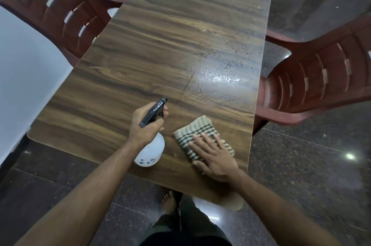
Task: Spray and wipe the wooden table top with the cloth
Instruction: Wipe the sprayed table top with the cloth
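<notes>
A wet, glossy patch of droplets and smear arcs [226, 73] was seen at about two o'clock on the long, wood-grain laminate table top [140, 50], so spraying and some wiping were judged begun; the matte left and far parts appeared untreated. A white, rounded plastic spray bottle with a black trigger head [149, 151] was gripped by the left hand [145, 123] at six o'clock. The striped, folded woven cloth [198, 131] was pressed flat under the spread right hand [213, 157] at five o'clock.
</notes>
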